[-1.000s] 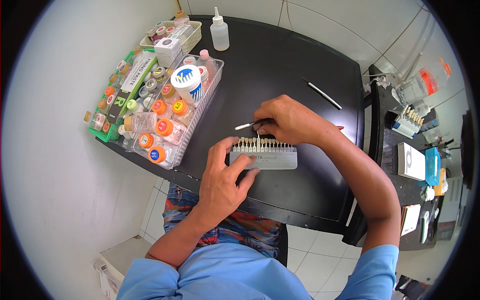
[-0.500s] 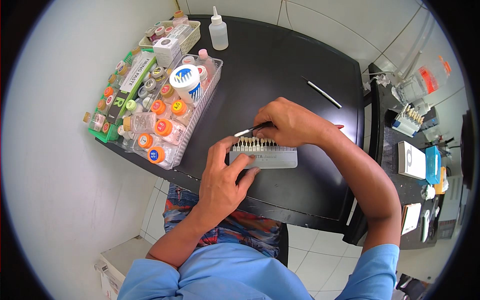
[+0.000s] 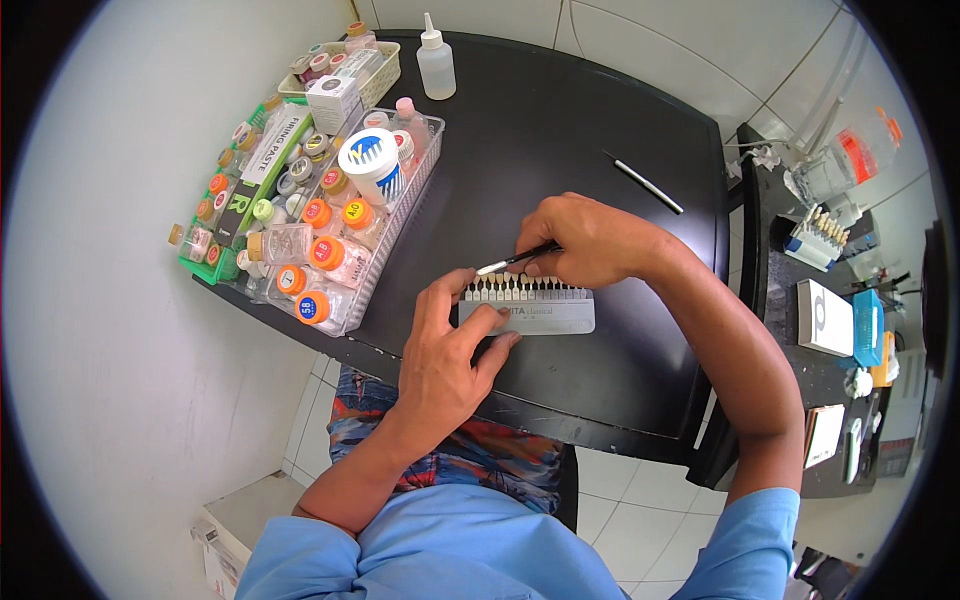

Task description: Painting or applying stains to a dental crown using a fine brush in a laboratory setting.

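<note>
A tooth shade guide (image 3: 560, 320), a pale grey block with a row of tooth-coloured tabs, lies on the black table. My left hand (image 3: 445, 350) steadies it from the left, its index finger at the end of the row and other fingers on the front face. Above the row, my right hand (image 3: 580, 240) grips a slim pen-like tool (image 3: 517, 257), dark at the back and whitish toward its tip. That tip points left and lies close to my left index fingertip; whether they touch I cannot tell. My right fingertips are partly hidden behind the hand.
Baskets of small jars (image 3: 345, 265) crowd the table's left side, with a white dropper bottle (image 3: 437, 65) behind. Another slim silver tool (image 3: 648, 187) lies at the far right. A side counter holds a second shade guide (image 3: 815, 243), a white box (image 3: 824, 320) and a blue basket (image 3: 868, 328).
My right hand has shifted slightly right with the tool, and more of the tool shows between the hands. The left hand and shade guide have hardly moved.
</note>
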`<state>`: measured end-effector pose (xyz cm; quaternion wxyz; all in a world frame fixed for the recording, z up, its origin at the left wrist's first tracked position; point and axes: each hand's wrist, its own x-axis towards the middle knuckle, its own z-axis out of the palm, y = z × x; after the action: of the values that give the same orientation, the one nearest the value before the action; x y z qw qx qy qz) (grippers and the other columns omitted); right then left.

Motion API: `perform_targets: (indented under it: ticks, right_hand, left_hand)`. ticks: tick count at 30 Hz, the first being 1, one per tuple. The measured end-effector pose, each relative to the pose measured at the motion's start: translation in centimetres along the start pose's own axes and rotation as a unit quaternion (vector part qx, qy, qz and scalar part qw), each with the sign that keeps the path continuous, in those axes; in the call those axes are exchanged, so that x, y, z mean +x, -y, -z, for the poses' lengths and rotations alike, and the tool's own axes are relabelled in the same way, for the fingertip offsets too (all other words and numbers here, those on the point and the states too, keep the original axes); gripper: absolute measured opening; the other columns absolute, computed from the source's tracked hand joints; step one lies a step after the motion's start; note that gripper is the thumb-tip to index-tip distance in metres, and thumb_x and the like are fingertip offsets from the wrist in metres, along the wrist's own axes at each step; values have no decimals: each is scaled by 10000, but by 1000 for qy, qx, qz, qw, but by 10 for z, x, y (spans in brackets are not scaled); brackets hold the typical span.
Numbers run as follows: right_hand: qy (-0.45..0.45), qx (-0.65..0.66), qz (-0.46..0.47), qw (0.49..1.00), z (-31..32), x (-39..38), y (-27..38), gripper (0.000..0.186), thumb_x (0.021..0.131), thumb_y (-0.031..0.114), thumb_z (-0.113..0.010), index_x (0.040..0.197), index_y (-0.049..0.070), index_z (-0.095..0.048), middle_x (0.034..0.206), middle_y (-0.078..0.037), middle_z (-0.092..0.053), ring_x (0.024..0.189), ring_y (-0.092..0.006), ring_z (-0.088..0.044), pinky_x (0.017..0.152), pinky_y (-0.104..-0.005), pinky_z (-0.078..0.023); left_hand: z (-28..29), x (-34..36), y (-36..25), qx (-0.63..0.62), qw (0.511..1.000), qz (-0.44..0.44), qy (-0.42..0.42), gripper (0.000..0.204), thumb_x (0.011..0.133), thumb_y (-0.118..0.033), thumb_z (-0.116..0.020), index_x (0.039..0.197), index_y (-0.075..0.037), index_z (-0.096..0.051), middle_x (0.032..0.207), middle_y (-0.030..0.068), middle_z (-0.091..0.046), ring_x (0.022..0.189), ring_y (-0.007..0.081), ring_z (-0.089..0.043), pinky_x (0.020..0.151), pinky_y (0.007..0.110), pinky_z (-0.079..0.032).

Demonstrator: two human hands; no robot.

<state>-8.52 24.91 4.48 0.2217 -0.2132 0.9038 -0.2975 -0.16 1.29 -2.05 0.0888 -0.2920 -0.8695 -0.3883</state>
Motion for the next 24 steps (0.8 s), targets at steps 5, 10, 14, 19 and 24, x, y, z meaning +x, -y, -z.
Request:
perform_targets:
  ticks: [5, 10, 14, 19, 24]
  right_hand:
    - [5, 10, -3, 1000, -2, 0, -4, 229, 924, 137, -760, 1098, 2, -821, 897, -213, -789, 810, -319, -743, 775, -434, -572]
    - [31, 22, -35, 999, 3, -2, 6, 243, 922, 134, -756, 1116, 2, -818, 920, -211, -795, 847, -300, -756, 792, -425, -577]
    - [-22, 51, 13, 998, -1, -2, -4, 224, 903, 127, -750, 1060, -18, -817, 903, -205, -794, 874, -301, -777, 822, -410, -594]
    - [-23, 0, -16, 1000, -3, -2, 4, 166, 840, 112, -736, 923, -22, -789, 865, -190, -788, 851, -327, -779, 819, -421, -607]
    - [-22, -34, -28, 999, -6, -1, 8, 161, 794, 104, -711, 875, -23, -769, 844, -195, -780, 834, -361, -773, 798, -442, -611]
  left_hand:
    - [-1, -1, 0, 11, 1000, 2, 3, 257, 851, -146, -877, 1051, -47, -749, 1424, 211, -552, 1272, 413, -584, 1012, 500, -539]
    - [-1, 0, 1, 9, 1000, -2, 2, 254, 853, -144, -875, 1048, -45, -748, 1424, 214, -556, 1282, 418, -581, 1019, 502, -537]
    - [-1, 0, 1, 6, 1000, -6, -3, 248, 838, -104, -880, 1051, -42, -769, 1419, 237, -569, 1233, 393, -612, 1048, 473, -507]
    - [-1, 1, 1, 8, 1000, -8, -1, 244, 838, -104, -880, 1051, -48, -776, 1434, 236, -568, 1234, 396, -613, 1045, 471, -510]
    - [-1, 0, 2, 4, 1000, -4, 1, 240, 840, -108, -880, 1049, -51, -776, 1433, 233, -568, 1227, 397, -613, 1045, 473, -509]
